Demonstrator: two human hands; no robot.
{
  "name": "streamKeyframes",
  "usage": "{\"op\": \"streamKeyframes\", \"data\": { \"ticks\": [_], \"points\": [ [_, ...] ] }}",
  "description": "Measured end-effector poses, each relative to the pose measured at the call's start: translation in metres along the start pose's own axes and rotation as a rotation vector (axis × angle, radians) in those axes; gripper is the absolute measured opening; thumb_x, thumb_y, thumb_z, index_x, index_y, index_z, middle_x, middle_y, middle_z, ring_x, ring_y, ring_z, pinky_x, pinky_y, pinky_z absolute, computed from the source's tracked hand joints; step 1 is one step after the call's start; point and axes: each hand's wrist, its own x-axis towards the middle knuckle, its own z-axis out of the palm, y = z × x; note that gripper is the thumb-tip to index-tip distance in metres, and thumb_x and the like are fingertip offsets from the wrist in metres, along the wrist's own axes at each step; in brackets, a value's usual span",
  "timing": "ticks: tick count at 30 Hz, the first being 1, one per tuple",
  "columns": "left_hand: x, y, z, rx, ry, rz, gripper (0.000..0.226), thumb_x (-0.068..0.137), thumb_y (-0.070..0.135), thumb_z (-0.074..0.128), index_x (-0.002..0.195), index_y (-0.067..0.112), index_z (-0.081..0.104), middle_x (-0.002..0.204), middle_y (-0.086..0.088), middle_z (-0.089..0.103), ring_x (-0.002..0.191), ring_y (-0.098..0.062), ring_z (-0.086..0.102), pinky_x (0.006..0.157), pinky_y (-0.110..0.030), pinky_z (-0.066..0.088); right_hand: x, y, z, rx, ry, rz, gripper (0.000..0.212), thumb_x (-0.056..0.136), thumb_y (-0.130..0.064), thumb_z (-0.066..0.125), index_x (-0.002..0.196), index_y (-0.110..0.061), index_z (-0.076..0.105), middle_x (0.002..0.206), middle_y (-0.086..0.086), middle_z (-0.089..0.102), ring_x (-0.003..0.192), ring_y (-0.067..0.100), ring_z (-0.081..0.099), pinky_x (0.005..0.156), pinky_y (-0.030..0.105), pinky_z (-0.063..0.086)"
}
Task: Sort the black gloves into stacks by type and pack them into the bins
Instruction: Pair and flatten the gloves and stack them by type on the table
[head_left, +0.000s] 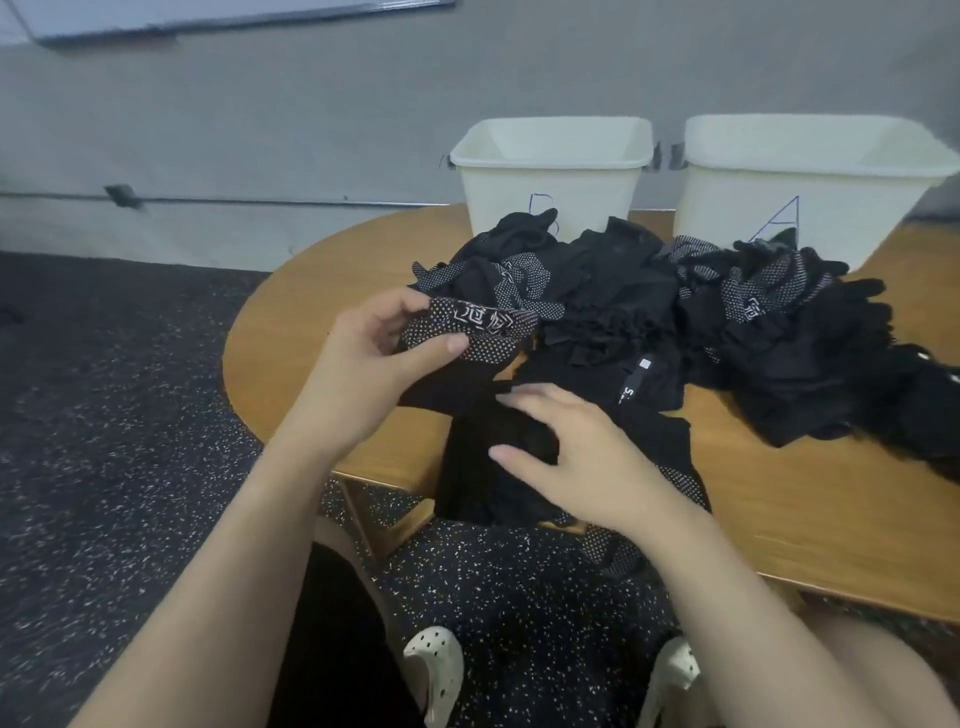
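1. Nearest: my right hand (566, 457) rests over a small stack of plain black gloves (498, 467) at the near table edge. Fingers are spread and lightly bent; thumb and fingertips touch the fabric, with no clear pinch. The stack overhangs the edge towards my lap, and a dotted glove (613, 556) hangs below it.

2. Next out: my left hand (363, 364) pinches a dotted-grip glove (478, 327) btwn thumb and fingers, w/ the white printed characters facing up. It is lifted just above the stack, left of the main heap.

3. Step in hand, as I judge it: ID this glove by type, then lay it on the matching stack. To do it well, I would read the dots and print first, flatten the glove, align cuffs, and hold the plain stack down w/ the right hand so it does not slide off the edge. A dotted glove on the plain stack would mix types.

4. Mid-table: the unsorted pile (675, 317) mixes plain and dotted gloves, some tagged. It sprawls across the wooden table (805, 519), so most sorting seems left to do.

5. Far: two white bins behind the pile, bin B (550, 182) left and bin A (810, 187) right. The pile touches both fronts. I see no gloves inside either, though their bottoms are hidden.
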Motion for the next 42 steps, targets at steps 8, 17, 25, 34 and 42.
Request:
{"op": "streamKeyframes", "data": {
  "ticks": [8,17,25,34,42],
  "points": [
    [-0.003,0.001,0.016,-0.186,-0.263,0.021,0.020,0.081,0.018,0.084,0.099,0.020,0.075,0.103,-0.001,0.075,0.099,-0.020,0.068,0.093,-0.037,0.056,-0.021,0.024,-0.049,0.474,0.474,0.173,0.046,0.088,0.017,0.049,0.094,-0.023,0.071,0.086,-0.006,0.074,0.081,0.010,0.069,0.079,0.025,0.051],
    [-0.003,-0.007,0.048,-0.065,-0.541,-0.012,0.034,0.084,-0.007,0.076,0.114,0.006,0.069,0.110,-0.001,0.076,0.106,-0.014,0.070,0.092,-0.025,0.054,-0.053,0.003,-0.048,0.605,0.017,0.143,0.026,0.100,-0.036,0.061,0.121,-0.024,0.069,0.115,0.001,0.076,0.107,0.021,0.072,0.095,0.039,0.057],
    [0.001,-0.023,0.038,-0.017,-0.469,-0.291,0.041,0.078,0.018,0.088,0.115,0.018,0.071,0.098,0.002,0.073,0.074,-0.020,0.064,0.072,-0.033,0.052,-0.054,-0.001,-0.049,0.725,0.319,0.169,0.008,0.092,-0.020,0.071,0.094,-0.027,0.075,0.102,0.003,0.077,0.098,0.023,0.072,0.094,0.053,0.056],
    [0.000,-0.025,0.052,-0.444,-0.197,-0.221,0.027,0.088,0.016,0.068,0.106,-0.003,0.061,0.108,-0.009,0.076,0.100,-0.022,0.071,0.093,-0.035,0.059,-0.059,0.012,-0.054,0.692,0.344,0.154,0.008,0.084,-0.013,0.077,0.089,-0.017,0.073,0.097,0.005,0.077,0.091,0.020,0.073,0.081,0.035,0.058],
    [0.002,-0.020,0.055,-0.521,-0.082,-0.108,0.016,0.086,0.013,0.067,0.102,0.010,0.068,0.097,-0.001,0.076,0.087,-0.013,0.072,0.073,-0.024,0.057,-0.054,0.017,-0.045,0.535,0.425,0.102,0.031,0.082,-0.036,0.081,0.108,-0.023,0.071,0.114,-0.002,0.073,0.110,0.016,0.067,0.095,0.040,0.055]
  ]
}}
